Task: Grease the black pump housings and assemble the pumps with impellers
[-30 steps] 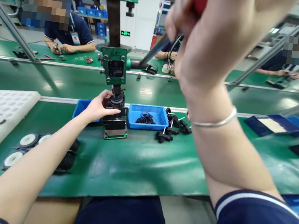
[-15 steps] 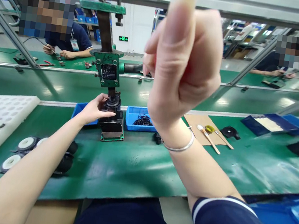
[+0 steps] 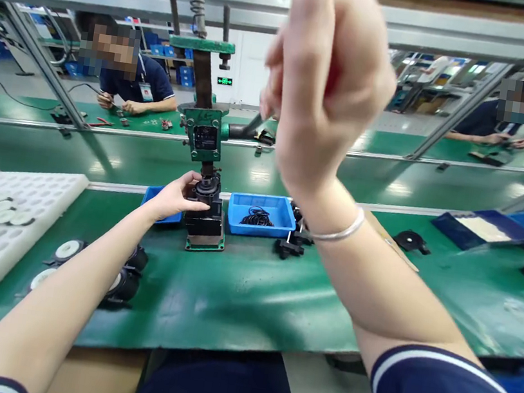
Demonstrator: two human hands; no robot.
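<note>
A green hand press (image 3: 207,133) stands on the bench with its ram down on a round black plastic part (image 3: 208,186). My left hand (image 3: 176,197) holds that part at the press's base, thumb in front and fingers curled behind its left side. High and close to the camera, my right hand (image 3: 329,82) is closed round the press lever (image 3: 244,131); the lever's end is hidden inside the fist. A silver bangle (image 3: 343,227) circles my right wrist.
Beside the press are a blue tray (image 3: 260,230) of black rings and black clamp-like parts (image 3: 289,246). White foam (image 3: 55,193) holds discs at left, near black assemblies (image 3: 68,250). A dark blue bin (image 3: 453,223) lies right. Two co-workers sit opposite behind a metal frame.
The view has shifted, so the press and bench sit further right and slightly lower. More of the lever shows below my right fist. My forearm now covers the brushes. My left hand keeps its hold.
</note>
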